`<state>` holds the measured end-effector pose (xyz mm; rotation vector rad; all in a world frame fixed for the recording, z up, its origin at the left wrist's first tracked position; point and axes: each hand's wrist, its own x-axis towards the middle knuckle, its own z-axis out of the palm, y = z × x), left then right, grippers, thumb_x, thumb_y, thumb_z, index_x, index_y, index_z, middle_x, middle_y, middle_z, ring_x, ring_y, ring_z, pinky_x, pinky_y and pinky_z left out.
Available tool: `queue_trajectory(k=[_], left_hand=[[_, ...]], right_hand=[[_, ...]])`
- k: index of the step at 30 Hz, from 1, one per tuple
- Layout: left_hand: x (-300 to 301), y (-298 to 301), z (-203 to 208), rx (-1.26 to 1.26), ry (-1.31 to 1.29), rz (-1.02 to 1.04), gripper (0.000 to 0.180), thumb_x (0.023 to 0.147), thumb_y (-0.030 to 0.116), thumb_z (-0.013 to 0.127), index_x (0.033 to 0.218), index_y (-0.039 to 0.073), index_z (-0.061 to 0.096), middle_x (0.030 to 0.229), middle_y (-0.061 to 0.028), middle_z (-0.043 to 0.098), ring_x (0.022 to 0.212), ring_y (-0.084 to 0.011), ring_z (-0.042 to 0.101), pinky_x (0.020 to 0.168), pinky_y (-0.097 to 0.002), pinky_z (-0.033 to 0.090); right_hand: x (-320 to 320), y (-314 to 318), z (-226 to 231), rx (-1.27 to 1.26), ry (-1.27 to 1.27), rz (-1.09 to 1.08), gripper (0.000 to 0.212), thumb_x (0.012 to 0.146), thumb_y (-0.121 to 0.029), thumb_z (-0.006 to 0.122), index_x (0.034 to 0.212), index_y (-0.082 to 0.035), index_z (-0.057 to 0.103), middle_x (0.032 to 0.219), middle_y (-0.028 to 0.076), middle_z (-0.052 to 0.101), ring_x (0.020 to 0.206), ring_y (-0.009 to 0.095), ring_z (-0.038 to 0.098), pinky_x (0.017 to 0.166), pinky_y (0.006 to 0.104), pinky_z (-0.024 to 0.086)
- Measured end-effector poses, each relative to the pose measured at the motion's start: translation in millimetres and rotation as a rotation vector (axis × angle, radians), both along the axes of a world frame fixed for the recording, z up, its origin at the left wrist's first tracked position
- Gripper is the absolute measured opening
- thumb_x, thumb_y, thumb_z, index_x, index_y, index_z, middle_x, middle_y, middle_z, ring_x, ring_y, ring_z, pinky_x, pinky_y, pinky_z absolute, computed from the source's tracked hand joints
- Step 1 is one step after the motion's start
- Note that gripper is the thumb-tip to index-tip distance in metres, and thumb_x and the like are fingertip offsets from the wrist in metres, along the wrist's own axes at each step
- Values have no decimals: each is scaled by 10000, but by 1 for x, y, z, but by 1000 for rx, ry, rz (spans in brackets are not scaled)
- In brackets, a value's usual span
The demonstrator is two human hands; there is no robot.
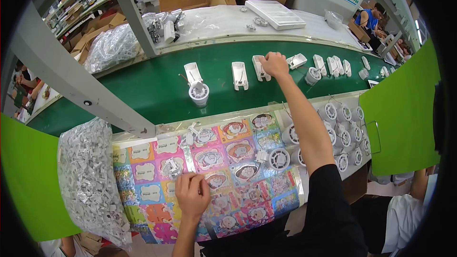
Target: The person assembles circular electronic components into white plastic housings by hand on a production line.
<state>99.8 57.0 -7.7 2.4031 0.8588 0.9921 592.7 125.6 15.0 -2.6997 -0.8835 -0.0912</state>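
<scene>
My right hand [275, 64] reaches over the green conveyor belt [157, 83], its fingers closed at the edge of a white scoop-shaped plastic housing [260, 70]. The fingertips are partly hidden. My left hand [193, 194] is curled over the colourful cartoon-printed mat [157, 214], and what its fingers hold, if anything, is hidden. Just beyond it lies a small white plastic bracket [171, 167], with more small white parts [189, 136] farther off. Near the mat's right side sit another white part [261, 156] and a round white slotted cup [279, 159].
Several round white cups [343, 138] with wires crowd the bench under my right arm. More housings [239, 76] and a housing with a cup [198, 93] are on the belt. A bulging bag of white parts [90, 176] stands left. A metal post [90, 78] rises there; green panels [402, 114] flank me.
</scene>
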Motion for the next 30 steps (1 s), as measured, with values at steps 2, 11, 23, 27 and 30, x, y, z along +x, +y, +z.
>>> queue_trajectory(k=[2,11,23,27,30], left_hand=[[1,-1,2,-8,8,6,141,785,14,729,920,26,691,921,-118,627,830,-319,605,736,-430,490],[-1,3,2,6,10,21,132,781,16,725,908,34,692,926,-107,623,832,-312,597,729,-424,486],[-1,1,2,18,-1,29,122,785,23,726,899,34,683,915,-106,617,836,-310,597,739,-424,489],[2,0,2,22,-1,17,124,784,27,724,901,37,686,912,-107,616,847,-311,604,746,-423,494],[2,0,1,21,-3,18,119,784,28,720,899,37,686,911,-108,616,855,-313,608,753,-425,496]], right_hand=[[6,-2,-2,4,17,19,546,961,-584,573,1150,-96,726,1247,176,679,1250,374,555,1069,473,462],[-57,28,27,-30,287,130,677,904,-630,656,1334,-119,546,1336,219,619,1241,375,621,987,504,524],[-103,61,40,-157,300,73,766,829,-671,678,1320,-84,687,1300,173,705,1193,348,681,1003,455,536],[-103,63,25,-172,180,42,443,864,-353,703,1233,-108,731,1358,203,632,1258,363,625,1011,447,537],[-115,62,26,-151,153,53,400,852,-248,685,1225,-113,731,1367,204,612,1267,361,619,1013,437,533]])
